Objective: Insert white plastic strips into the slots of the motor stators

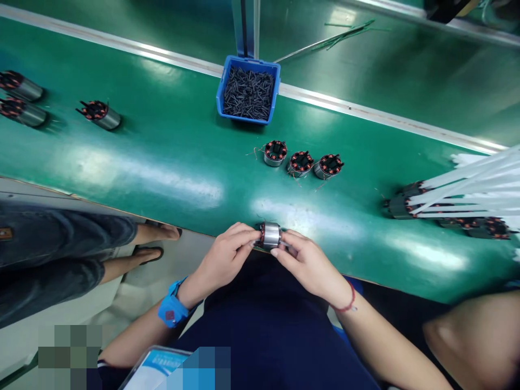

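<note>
A motor stator (271, 234) with a bare metal shell lies on its side between my hands, just over the front edge of the green table. My left hand (227, 252) closes its fingertips on the stator's left end, where dark winding parts show. At the opposite end, my right hand (306, 257) pinches with thumb and fingers; a small thin grey piece shows by the fingers, its kind unclear. Beyond my hands stand three upright stators with copper windings: a left one (275, 154), a middle one (300, 163) and a right one (329, 166).
A blue bin (244, 120) of short black tubes stands against the metal rail. More stators lie at left, one (101, 115) apart from the others. White strips (479, 184) cover several stators at right. A person's legs (60, 244) are at left; another person's arm (475, 341) is at lower right.
</note>
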The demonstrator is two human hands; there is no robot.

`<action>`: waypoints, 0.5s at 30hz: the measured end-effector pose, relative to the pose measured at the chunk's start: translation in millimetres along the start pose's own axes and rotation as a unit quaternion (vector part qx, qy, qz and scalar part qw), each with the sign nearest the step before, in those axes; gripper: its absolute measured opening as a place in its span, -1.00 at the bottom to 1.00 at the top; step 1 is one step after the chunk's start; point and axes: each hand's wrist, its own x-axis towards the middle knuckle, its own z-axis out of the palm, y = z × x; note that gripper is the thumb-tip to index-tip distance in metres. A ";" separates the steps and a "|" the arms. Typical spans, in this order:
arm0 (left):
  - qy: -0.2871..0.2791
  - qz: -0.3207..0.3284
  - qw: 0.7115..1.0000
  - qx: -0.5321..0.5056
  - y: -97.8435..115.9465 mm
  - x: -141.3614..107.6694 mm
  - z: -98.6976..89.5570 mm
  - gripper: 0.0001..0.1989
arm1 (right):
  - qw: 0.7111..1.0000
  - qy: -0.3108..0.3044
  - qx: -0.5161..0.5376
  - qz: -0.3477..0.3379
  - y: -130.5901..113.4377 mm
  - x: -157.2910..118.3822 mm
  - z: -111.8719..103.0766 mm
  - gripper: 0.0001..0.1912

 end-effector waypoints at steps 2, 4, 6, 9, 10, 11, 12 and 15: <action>0.024 0.010 1.000 -0.003 -1.1 -0.6 3.3 -0.77 | 0.998 0.014 0.057 0.008 3.9 1.5 4.0 -0.89; 0.044 0.016 0.999 -0.008 -1.9 -2.4 6.6 -0.77 | 0.988 0.020 0.150 0.022 7.8 3.4 7.8 -0.86; 0.064 0.017 0.998 -0.020 -2.3 -4.9 10.0 -0.77 | 0.969 0.026 0.240 0.045 10.5 4.9 10.0 -0.82; 0.094 0.016 0.994 -0.050 -1.5 -7.5 14.7 -0.79 | 0.951 0.035 0.299 0.070 11.9 5.8 9.4 -0.80; 0.101 0.014 0.993 -0.061 -0.7 -7.6 15.8 -0.80 | 0.949 0.037 0.305 0.074 11.9 5.8 8.7 -0.80; 0.104 0.011 0.992 -0.072 0.4 -7.4 16.6 -0.80 | 0.948 0.037 0.308 0.076 11.8 5.7 7.9 -0.79; 0.105 0.004 0.991 -0.083 1.6 -7.1 16.8 -0.81 | 0.948 0.035 0.308 0.077 11.6 5.5 7.4 -0.78; 0.097 -0.024 0.990 -0.103 5.3 -6.3 13.2 -0.84 | 0.955 0.028 0.284 0.080 10.5 4.4 7.5 -0.77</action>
